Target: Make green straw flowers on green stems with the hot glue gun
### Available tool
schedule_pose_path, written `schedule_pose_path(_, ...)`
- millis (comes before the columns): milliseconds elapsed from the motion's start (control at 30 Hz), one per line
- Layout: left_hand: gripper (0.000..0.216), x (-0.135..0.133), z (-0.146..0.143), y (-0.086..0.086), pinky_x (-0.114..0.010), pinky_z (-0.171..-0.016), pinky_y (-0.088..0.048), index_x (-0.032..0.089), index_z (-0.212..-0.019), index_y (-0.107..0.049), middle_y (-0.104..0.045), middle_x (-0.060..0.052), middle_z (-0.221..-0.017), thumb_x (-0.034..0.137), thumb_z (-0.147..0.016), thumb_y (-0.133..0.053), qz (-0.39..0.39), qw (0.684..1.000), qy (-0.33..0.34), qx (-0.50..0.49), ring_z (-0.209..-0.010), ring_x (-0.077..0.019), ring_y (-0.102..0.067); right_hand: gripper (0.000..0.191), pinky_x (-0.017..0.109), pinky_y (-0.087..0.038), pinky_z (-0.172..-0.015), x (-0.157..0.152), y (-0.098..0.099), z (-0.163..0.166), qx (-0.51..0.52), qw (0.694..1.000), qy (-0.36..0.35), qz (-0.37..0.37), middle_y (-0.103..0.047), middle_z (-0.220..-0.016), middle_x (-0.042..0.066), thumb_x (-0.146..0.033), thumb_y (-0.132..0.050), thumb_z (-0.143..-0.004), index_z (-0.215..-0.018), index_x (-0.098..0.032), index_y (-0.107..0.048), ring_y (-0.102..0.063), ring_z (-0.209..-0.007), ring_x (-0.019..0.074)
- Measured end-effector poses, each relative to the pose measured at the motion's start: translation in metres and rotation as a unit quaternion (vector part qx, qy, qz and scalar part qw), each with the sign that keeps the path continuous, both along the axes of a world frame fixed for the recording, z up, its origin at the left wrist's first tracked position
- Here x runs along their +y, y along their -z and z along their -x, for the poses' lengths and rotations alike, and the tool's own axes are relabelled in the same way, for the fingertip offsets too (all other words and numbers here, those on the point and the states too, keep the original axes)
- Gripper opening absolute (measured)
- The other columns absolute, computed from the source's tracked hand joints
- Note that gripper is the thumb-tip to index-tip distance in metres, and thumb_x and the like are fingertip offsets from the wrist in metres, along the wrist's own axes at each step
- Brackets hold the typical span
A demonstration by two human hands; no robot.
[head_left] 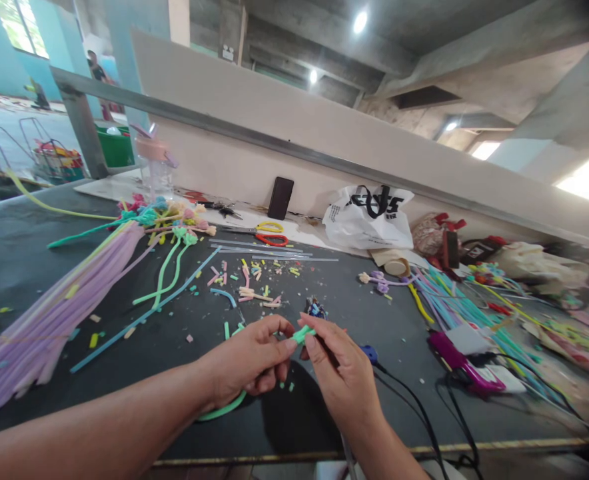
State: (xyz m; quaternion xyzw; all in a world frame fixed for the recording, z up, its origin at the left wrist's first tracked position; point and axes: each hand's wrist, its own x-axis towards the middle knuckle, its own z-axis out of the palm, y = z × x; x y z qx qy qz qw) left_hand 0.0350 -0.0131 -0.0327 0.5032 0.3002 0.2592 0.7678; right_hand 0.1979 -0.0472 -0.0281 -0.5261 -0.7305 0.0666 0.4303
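Between the fingertips of both my hands is a green fuzzy stem, like a pipe cleaner (pixel 303 334), bunched into a small knot. My left hand (pixel 257 357) pinches it from the left, and its long tail curves out below that hand onto the table. My right hand (pixel 342 367) pinches the same knot from the right. Just beyond my fingers lies a small dark cluttered object (pixel 316 307), too small to make out. Short cut pieces of pink, cream and green stem (pixel 259 295) lie scattered beyond my hands.
A bundle of purple stems (pixel 69 307) with knotted flower heads fills the left. Scissors (pixel 272 239), a phone (pixel 280 198) and a white bag (pixel 369 217) stand along the back. Right are teal stems (pixel 454 307), a magenta glue-gun-like tool (pixel 464 367) and black cables (pixel 414 400).
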Motion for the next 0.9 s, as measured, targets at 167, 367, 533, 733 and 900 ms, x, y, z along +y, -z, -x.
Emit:
schedule_pose_path(167,0.032,0.0012,-0.0004,0.0002,-0.011,-0.027,-0.017,0.02,-0.095,-0.047,-0.05,0.008,-0.056,0.046,-0.079,-0.055,-0.014,1.0,-0.008,0.022,-0.031,-0.0016,-0.036,0.023,0.033,-0.054,-0.077,-0.0008,-0.001,0.0019,0.0,1.0,0.0,-0.002,-0.07,-0.093,0.007,-0.021,-0.051,-0.084,-0.102,-0.022,-0.065,-0.066,-0.08,0.0188)
schedule_pose_path(367,0.033,0.0007,-0.0009,-0.0002,-0.011,-0.028,-0.019,0.019,-0.093,-0.05,-0.05,0.008,-0.054,0.047,-0.078,-0.056,-0.038,0.999,-0.003,0.034,-0.03,-0.0016,-0.037,0.021,0.032,-0.054,-0.076,-0.001,-0.0009,0.0039,0.003,1.0,0.003,-0.019,-0.07,-0.092,0.006,-0.019,-0.052,-0.082,-0.098,-0.022,-0.066,-0.066,-0.082,0.0188)
schedule_pose_path(533,0.034,0.0004,-0.0018,-0.0008,-0.011,-0.028,-0.02,0.019,-0.095,-0.05,-0.05,0.008,-0.054,0.049,-0.079,-0.053,-0.042,0.998,-0.008,0.042,-0.03,-0.0017,-0.036,0.019,0.031,-0.054,-0.072,-0.0018,0.0004,0.0045,0.004,1.0,0.0,-0.014,-0.07,-0.09,0.007,-0.019,-0.052,-0.083,-0.097,-0.021,-0.065,-0.066,-0.074,0.0176)
schedule_pose_path(733,0.029,-0.0013,-0.0023,-0.0029,-0.011,-0.028,-0.018,0.019,-0.091,-0.05,-0.05,0.008,-0.051,0.045,-0.079,-0.053,-0.026,0.999,-0.013,0.044,-0.029,-0.0014,-0.034,0.015,0.03,-0.053,-0.07,-0.0015,0.0001,0.0044,0.007,1.0,-0.005,-0.009,-0.069,-0.087,0.005,-0.018,-0.052,-0.083,-0.09,-0.022,-0.065,-0.065,-0.069,0.0159)
schedule_pose_path(900,0.026,-0.0009,-0.0021,-0.0013,-0.011,-0.028,-0.018,0.019,-0.087,-0.051,-0.05,0.008,-0.05,0.043,-0.079,-0.054,-0.015,0.999,-0.012,0.035,-0.029,-0.0011,-0.033,0.013,0.028,-0.052,-0.07,-0.0017,-0.0024,0.0064,0.01,1.0,-0.013,-0.007,-0.069,-0.084,0.003,-0.018,-0.052,-0.083,-0.084,-0.022,-0.065,-0.064,-0.065,0.0143)
